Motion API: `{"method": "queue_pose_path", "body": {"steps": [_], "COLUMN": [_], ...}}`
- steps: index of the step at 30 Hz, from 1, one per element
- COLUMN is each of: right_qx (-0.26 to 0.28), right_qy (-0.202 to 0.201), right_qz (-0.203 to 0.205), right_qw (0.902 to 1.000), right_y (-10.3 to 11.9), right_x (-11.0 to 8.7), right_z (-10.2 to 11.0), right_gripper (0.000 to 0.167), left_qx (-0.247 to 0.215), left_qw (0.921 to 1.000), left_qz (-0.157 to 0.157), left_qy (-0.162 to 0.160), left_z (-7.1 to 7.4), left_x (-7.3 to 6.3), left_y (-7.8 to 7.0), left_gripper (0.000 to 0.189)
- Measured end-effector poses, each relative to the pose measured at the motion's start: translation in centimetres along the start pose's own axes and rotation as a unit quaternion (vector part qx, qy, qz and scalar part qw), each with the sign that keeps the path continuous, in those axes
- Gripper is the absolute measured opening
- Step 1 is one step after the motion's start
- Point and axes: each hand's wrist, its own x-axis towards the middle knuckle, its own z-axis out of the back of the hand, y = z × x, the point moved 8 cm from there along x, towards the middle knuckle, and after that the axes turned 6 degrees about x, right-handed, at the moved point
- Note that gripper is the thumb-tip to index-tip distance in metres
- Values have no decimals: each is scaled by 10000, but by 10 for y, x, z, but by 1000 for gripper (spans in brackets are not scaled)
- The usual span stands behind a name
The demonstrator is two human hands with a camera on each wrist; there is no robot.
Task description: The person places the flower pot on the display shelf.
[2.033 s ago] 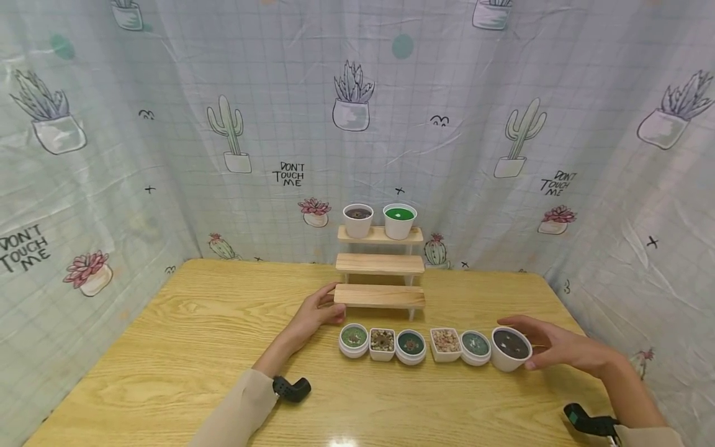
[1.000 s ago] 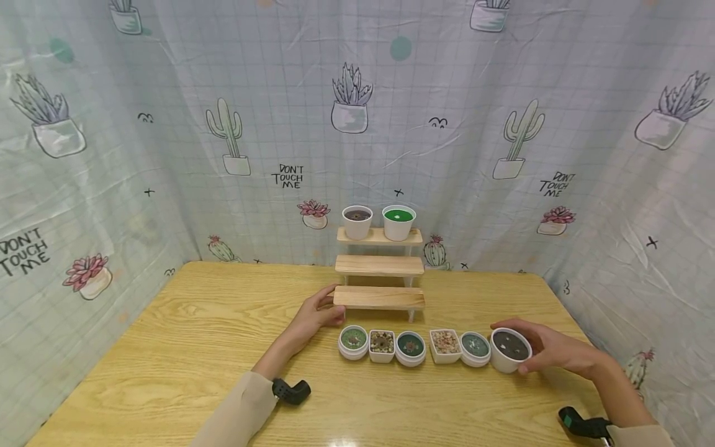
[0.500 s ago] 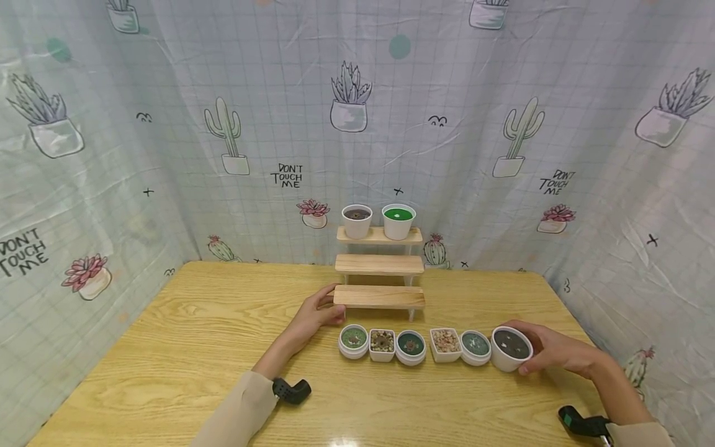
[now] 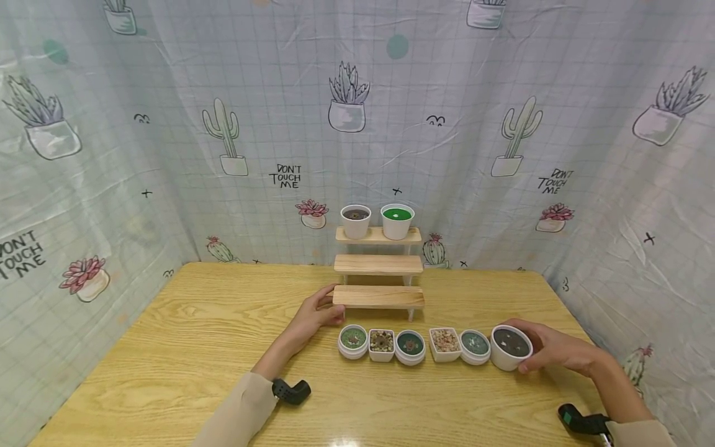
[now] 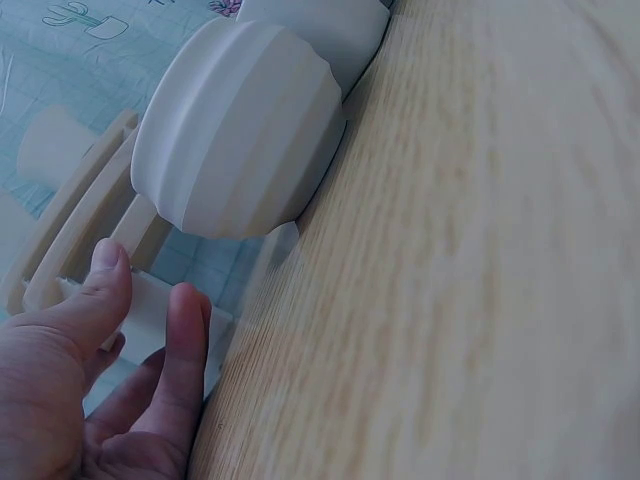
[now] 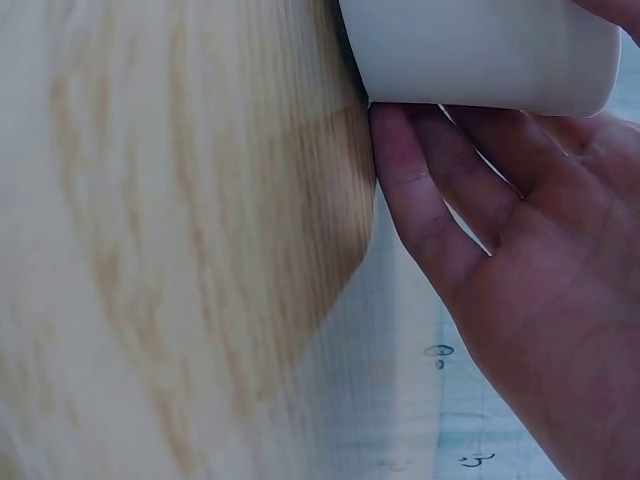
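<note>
My left hand holds the left end of the lowest step of a wooden stepped plant stand, thumb in front and fingers behind. In the left wrist view the thumb and curled fingers show at the stand's end, near a ribbed white pot. At the right end of a row of pots, my right hand grips a round white pot with a dark filling. Its fingers lie against the pot wall in the right wrist view, and the pot stands on the table.
Left of the gripped pot, small white pots with green or gravel fillings, some square, stand in a row before the stand. Two white pots, one dark-filled and one green-filled, are on its top step. A printed curtain hangs behind the table.
My right hand has closed in from the right and now grips the dark-filled pot more tightly. My left hand has stayed at the stand, and the pots have kept their places.
</note>
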Motion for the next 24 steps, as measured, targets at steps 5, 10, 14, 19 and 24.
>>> {"method": "queue_pose_path", "body": {"steps": [5,10,14,19,24], "right_qx": [-73,-179,-140,-174,-315], "right_qy": [-16,-22,-31,-43,-160], "right_qz": [-27,44,9,26,68], "right_qw": [10000,9998,9999,9998,9994], "right_y": [2,3,2,3,5], "right_x": [-1,-1,-1,-1,-2], "right_z": [1,2,3,3,6], "right_gripper": [69,66,66,67,67], "left_qx": [-5,14,41,50,62], "left_qw": [10000,10000,10000,10000,10000], "left_qz": [14,21,16,45,33], "left_qy": [-55,-49,-23,-28,5], "left_z": [0,1,0,0,-1], "left_x": [0,-1,-1,-1,-1], "left_y": [0,0,0,0,-1], "left_gripper": [79,80,80,79,79]}}
